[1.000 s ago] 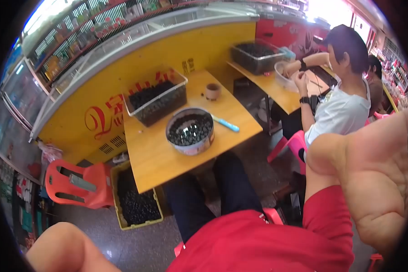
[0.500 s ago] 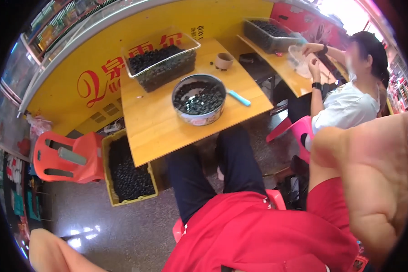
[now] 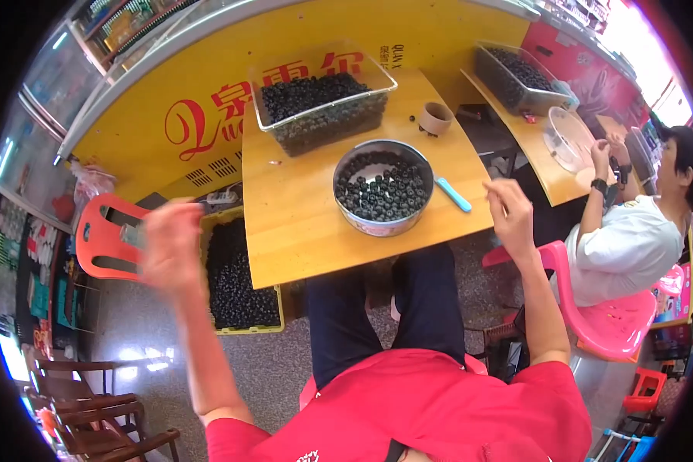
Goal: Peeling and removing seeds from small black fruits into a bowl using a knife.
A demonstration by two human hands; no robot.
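My left hand (image 3: pixel 169 242) is raised over the floor to the left of the table, in front of an orange plastic chair. Motion blurs its fingers, so their grip does not show. Off the table's right front corner, my right hand (image 3: pixel 511 215) hangs in the air, fingers loosely bent and nothing visible in them. Nearest to it lies a tool with a light blue handle (image 3: pixel 454 195). Left of that stands a round tin (image 3: pixel 381 227) holding many small, dark, round pieces, perhaps berries or beads. Neither hand touches these things.
Behind the tin are a clear plastic tub (image 3: pixel 327 127) of dark pieces and a brown cup (image 3: pixel 436 119). A yellow crate (image 3: pixel 252 331) of dark pieces sits on the floor, beside the orange chair (image 3: pixel 92 250). A person (image 3: pixel 631 239) sits at another table on the right.
My right hand has come down from close to the camera toward the table corner. The left hand has risen into view. The view has shifted, so the table appears farther right.
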